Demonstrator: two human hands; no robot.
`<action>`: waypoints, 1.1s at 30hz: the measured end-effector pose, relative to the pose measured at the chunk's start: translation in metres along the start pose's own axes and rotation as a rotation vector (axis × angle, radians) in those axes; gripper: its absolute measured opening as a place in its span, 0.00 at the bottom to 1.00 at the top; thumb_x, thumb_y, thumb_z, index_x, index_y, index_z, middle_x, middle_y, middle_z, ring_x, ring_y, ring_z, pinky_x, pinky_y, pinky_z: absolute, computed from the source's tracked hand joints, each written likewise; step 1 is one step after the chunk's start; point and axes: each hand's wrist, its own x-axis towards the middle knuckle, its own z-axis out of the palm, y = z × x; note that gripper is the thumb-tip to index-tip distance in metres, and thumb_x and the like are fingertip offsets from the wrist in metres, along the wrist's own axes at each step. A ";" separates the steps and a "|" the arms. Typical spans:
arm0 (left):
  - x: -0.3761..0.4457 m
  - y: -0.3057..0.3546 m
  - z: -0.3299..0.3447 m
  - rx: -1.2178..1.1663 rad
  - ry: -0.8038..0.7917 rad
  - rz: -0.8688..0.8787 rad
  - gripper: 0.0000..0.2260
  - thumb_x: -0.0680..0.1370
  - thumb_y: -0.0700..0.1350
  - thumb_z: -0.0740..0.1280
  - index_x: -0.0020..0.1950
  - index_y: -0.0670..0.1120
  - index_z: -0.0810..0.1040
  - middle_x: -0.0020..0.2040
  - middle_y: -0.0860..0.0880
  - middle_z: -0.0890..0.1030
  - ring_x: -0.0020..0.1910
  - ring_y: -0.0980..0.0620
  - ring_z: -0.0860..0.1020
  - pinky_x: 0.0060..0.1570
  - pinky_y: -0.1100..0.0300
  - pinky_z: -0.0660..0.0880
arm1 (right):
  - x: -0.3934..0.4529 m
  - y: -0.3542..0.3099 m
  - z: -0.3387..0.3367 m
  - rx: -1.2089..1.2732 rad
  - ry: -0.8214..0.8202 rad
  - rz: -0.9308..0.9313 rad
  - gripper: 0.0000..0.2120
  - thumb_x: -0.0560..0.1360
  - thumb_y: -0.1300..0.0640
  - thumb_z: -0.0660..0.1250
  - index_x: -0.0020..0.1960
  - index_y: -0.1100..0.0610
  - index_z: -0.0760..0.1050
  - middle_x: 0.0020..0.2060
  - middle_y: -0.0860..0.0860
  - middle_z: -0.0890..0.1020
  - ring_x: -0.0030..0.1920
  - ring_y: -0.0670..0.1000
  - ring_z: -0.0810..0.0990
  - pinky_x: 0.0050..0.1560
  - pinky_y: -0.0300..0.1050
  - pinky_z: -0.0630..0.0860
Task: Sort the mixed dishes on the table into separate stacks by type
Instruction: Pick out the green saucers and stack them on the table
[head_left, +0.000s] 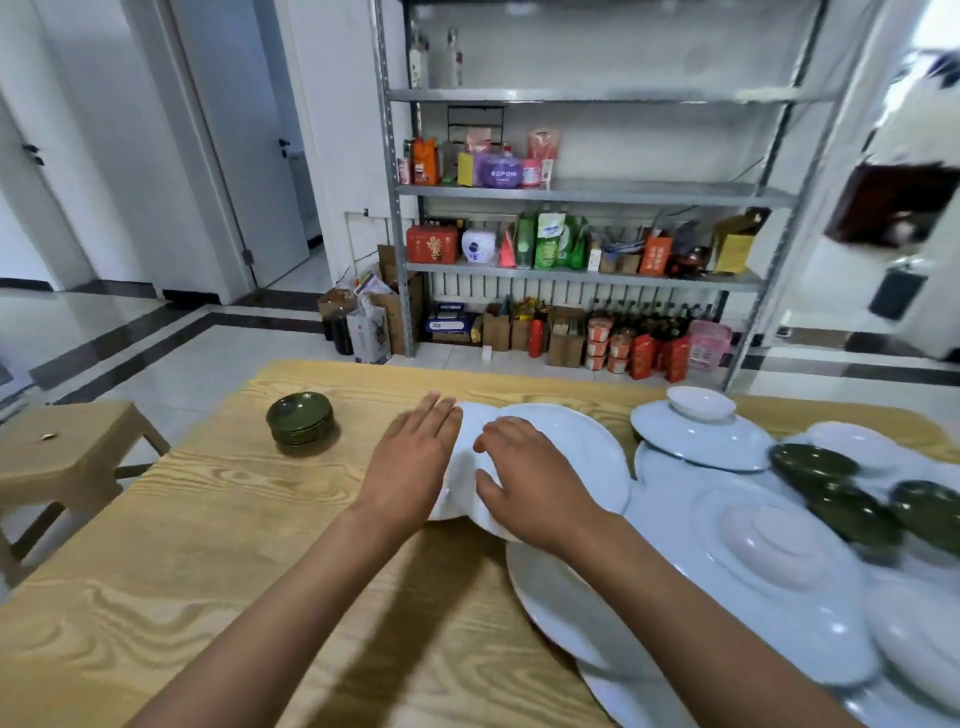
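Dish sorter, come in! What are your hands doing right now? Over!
Left hand flat, right hand curled, both on white plate. Green saucer stack sorted at left. Mixed dishes crowd right. Over.

Bare forearms, unadorned hands
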 end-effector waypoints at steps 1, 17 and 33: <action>0.003 0.013 -0.003 -0.024 -0.001 0.021 0.30 0.65 0.32 0.74 0.67 0.38 0.74 0.67 0.40 0.74 0.69 0.41 0.70 0.61 0.48 0.72 | -0.006 0.009 -0.008 -0.009 0.012 0.019 0.15 0.78 0.53 0.61 0.63 0.56 0.75 0.63 0.52 0.76 0.65 0.51 0.70 0.66 0.44 0.64; 0.043 0.241 -0.030 -0.476 0.056 0.370 0.19 0.83 0.45 0.54 0.75 0.45 0.63 0.77 0.48 0.59 0.77 0.51 0.53 0.73 0.57 0.53 | -0.152 0.204 -0.140 -0.061 0.104 0.828 0.13 0.71 0.64 0.64 0.52 0.55 0.81 0.50 0.53 0.83 0.52 0.57 0.80 0.47 0.44 0.74; 0.031 0.291 -0.007 -0.563 -0.169 0.414 0.14 0.82 0.49 0.55 0.56 0.46 0.77 0.58 0.50 0.77 0.55 0.52 0.74 0.56 0.55 0.71 | -0.183 0.247 -0.118 -0.072 -0.045 0.940 0.10 0.66 0.68 0.61 0.32 0.56 0.75 0.30 0.52 0.78 0.36 0.54 0.78 0.33 0.42 0.72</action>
